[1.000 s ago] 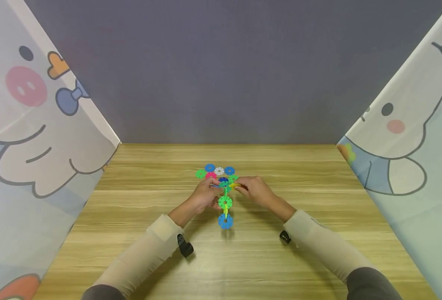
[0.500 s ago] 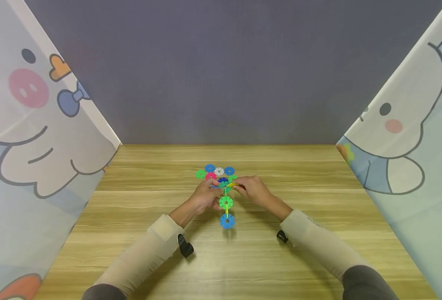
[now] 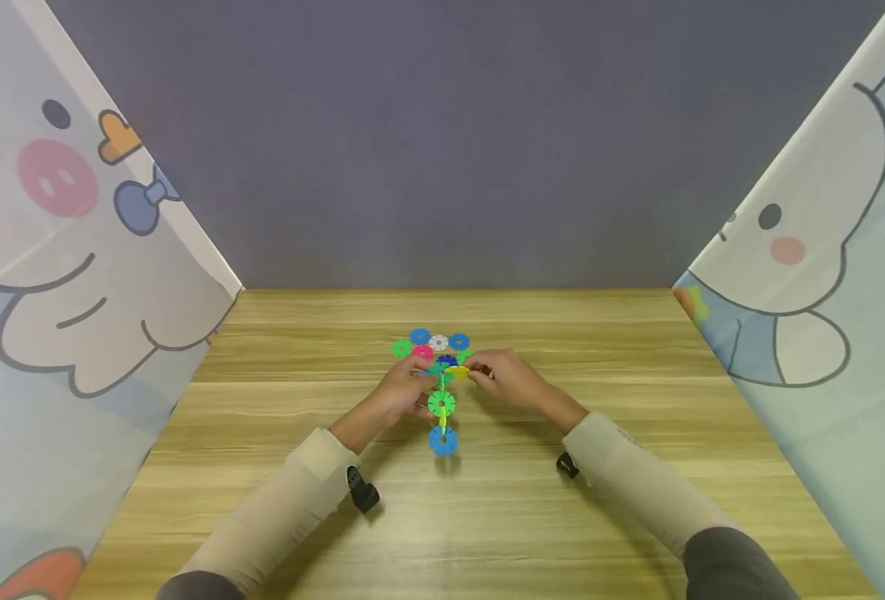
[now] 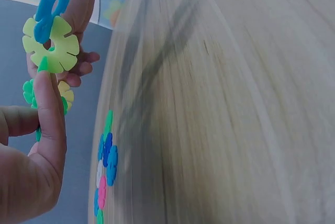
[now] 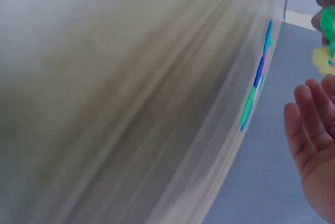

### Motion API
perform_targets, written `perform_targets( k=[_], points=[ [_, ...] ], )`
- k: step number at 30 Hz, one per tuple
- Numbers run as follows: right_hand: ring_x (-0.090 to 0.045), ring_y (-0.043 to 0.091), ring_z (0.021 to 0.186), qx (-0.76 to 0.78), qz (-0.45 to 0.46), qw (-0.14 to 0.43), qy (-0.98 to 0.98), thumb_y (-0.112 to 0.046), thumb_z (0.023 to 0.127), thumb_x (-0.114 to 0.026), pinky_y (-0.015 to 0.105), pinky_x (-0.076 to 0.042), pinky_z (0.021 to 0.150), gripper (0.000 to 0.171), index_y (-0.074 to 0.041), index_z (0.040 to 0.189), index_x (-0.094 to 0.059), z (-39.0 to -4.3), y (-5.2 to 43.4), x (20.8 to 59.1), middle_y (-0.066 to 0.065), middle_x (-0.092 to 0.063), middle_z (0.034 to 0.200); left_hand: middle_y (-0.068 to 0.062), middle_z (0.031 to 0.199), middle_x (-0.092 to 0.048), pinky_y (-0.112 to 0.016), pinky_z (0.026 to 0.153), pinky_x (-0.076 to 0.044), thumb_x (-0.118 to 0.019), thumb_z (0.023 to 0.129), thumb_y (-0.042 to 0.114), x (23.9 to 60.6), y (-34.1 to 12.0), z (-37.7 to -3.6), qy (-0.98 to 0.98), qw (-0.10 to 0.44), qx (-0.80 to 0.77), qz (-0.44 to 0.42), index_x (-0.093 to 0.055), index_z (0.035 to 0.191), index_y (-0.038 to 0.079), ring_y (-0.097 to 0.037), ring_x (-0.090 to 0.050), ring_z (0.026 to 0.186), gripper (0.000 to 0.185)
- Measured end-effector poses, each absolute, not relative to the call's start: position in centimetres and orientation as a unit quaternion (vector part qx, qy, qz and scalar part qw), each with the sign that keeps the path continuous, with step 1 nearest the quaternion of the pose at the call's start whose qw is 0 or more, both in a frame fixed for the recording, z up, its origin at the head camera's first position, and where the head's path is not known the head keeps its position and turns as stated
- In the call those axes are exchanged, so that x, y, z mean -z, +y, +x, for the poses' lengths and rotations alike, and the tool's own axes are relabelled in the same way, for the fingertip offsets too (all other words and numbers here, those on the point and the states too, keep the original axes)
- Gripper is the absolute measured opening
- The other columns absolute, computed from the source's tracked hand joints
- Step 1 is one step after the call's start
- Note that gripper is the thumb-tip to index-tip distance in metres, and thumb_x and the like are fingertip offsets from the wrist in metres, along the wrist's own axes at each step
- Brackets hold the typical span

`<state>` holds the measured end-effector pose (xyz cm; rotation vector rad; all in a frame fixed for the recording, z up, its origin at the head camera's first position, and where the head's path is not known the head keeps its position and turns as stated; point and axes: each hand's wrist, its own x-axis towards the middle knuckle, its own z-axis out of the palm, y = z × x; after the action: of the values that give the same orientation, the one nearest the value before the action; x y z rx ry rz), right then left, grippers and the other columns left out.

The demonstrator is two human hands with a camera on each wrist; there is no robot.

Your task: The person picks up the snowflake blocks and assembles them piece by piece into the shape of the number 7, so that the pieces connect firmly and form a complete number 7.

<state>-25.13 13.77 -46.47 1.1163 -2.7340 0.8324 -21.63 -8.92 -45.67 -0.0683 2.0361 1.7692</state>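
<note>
My left hand (image 3: 403,393) holds a chain of slotted plastic discs up off the table. A blue disc (image 3: 443,440) is at the near end, then a yellow-green disc (image 4: 63,48) set crosswise, then a green disc (image 3: 442,404). Further along, a teal-green disc (image 3: 440,367) lies by the left fingertips. My right hand (image 3: 508,375) pinches the right edge of a yellow disc (image 3: 457,372) at the chain's far end. Whether its slot sits in the teal-green disc cannot be made out. In the right wrist view the other right fingers (image 5: 314,114) stand extended.
Several loose discs lie flat beyond the hands, among them a white disc (image 3: 438,342), a pink disc (image 3: 422,352) and a dark blue disc (image 3: 447,361). The wooden table (image 3: 487,533) meets a grey panel (image 3: 457,150) behind, with printed cloth (image 3: 810,250) at both sides.
My left hand and the chain have shifted slightly left. The yellow disc now shows more of itself between the hands. My right hand has hardly moved, and the loose discs lie as before.
</note>
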Motion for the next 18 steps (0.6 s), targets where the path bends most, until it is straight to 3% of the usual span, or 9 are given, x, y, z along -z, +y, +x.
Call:
perform_targets(
  k=[11,18],
  points=[
    [-0.066,0.013,0.085,-0.271,0.274,-0.006,-0.923,-0.016,0.095,-0.058,0.026,-0.056,0.073,0.024,-0.007,0.115,-0.067,-28.0,14.3,46.9,0.003,-0.072,0.099,-0.008,0.096,-0.058,-0.031,0.059,-0.060,-0.052,0.098,0.013,45.6,-9.4,-21.6,0.725,0.228,-0.649,-0.026,-0.043,0.125,0.003,-0.017,-0.059,0.064,0.030],
    [-0.065,0.015,0.086,-0.259,0.250,-0.032,-0.933,-0.018,0.094,-0.059,0.030,-0.055,0.073,0.027,-0.006,0.118,-0.066,-29.1,14.0,47.0,0.003,-0.070,0.099,-0.007,0.096,-0.058,-0.031,0.061,-0.060,-0.054,0.097,0.014,45.8,-9.6,-21.7,0.720,0.234,-0.653,-0.032,-0.044,0.126,0.005,-0.015,-0.056,0.061,0.032]
  ],
)
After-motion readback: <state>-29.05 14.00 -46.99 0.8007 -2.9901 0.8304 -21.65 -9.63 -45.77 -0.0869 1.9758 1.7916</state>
